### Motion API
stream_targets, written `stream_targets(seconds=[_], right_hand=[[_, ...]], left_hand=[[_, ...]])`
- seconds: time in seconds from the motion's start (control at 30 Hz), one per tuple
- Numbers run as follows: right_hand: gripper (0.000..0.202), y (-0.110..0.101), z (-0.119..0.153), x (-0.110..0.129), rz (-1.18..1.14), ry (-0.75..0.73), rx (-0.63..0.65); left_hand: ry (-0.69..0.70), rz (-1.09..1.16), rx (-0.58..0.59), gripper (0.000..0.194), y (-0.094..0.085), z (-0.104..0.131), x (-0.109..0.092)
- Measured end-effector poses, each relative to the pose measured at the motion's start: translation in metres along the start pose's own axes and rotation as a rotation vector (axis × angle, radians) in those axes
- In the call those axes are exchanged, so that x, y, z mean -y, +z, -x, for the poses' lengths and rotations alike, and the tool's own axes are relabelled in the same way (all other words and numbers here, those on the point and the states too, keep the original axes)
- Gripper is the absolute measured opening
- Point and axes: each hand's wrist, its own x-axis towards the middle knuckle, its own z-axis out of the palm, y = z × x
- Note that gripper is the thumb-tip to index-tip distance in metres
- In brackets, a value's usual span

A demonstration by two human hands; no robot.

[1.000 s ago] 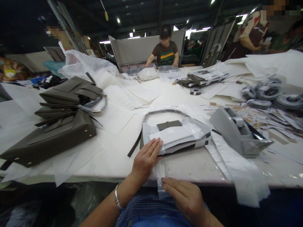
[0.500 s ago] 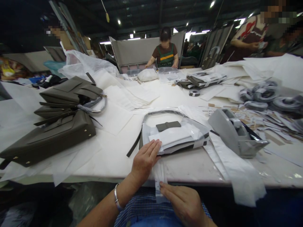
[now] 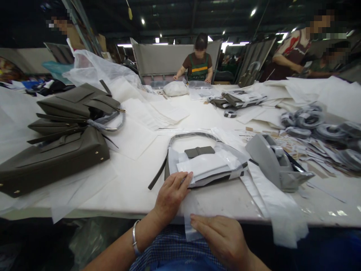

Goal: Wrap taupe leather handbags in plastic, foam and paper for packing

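Observation:
A dark olive handbag (image 3: 199, 151), partly wrapped in white paper (image 3: 203, 165), lies on the table before me with its covered handle arched away. My left hand (image 3: 172, 194) grips its near left edge, fingers together over the paper; the thumb is mostly hidden. Below it, a thin translucent white strip (image 3: 190, 224) hangs over the table edge. My right hand (image 3: 221, 237) pinches this strip between thumb and fingers, close to my lap. Where the strip's upper end goes under the bag or left hand, I cannot tell.
A grey tape dispenser (image 3: 275, 162) stands right of the bag, beside white sheets (image 3: 282, 210) draping over the edge. Olive handbags (image 3: 62, 150) are piled at left. Wrapped grey coils (image 3: 310, 114) lie at right. Across the table a co-worker (image 3: 199, 62) handles clear plastic.
The strip under my right hand looks spread flatter than before, when it was bunched. Both hands keep nearly the same places; the view has shifted slightly.

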Motion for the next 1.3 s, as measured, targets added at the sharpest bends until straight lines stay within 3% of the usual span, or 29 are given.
stream_targets(seconds=[0.27,0.47,0.63,0.77,0.97,1.13,1.3], right_hand=[[0.025,-0.002,0.004,0.001,-0.002,0.003,0.026],[0.025,-0.005,0.002,0.0,0.019,-0.037,0.033],[0.028,-0.021,-0.023,-0.007,-0.004,0.044,0.025],[0.027,-0.027,-0.053,-0.024,0.03,0.101,0.037],[0.02,-0.015,-0.089,-0.062,0.109,0.235,0.125],[0.008,0.003,-0.109,-0.084,0.141,0.378,0.279],[0.01,0.016,-0.116,-0.094,0.152,0.442,0.468]], left_hand=[[0.07,0.112,-0.057,0.035,-0.008,0.007,0.008],[0.115,0.093,-0.033,0.039,-0.007,0.009,0.015],[0.064,0.066,-0.047,0.04,-0.006,0.011,0.009],[0.098,0.075,-0.064,0.036,-0.007,0.01,0.007],[0.082,0.103,-0.111,0.026,-0.007,0.01,0.009],[0.042,0.182,-0.149,0.023,-0.012,0.009,0.011],[0.01,0.25,-0.098,0.03,-0.015,0.011,0.011]])
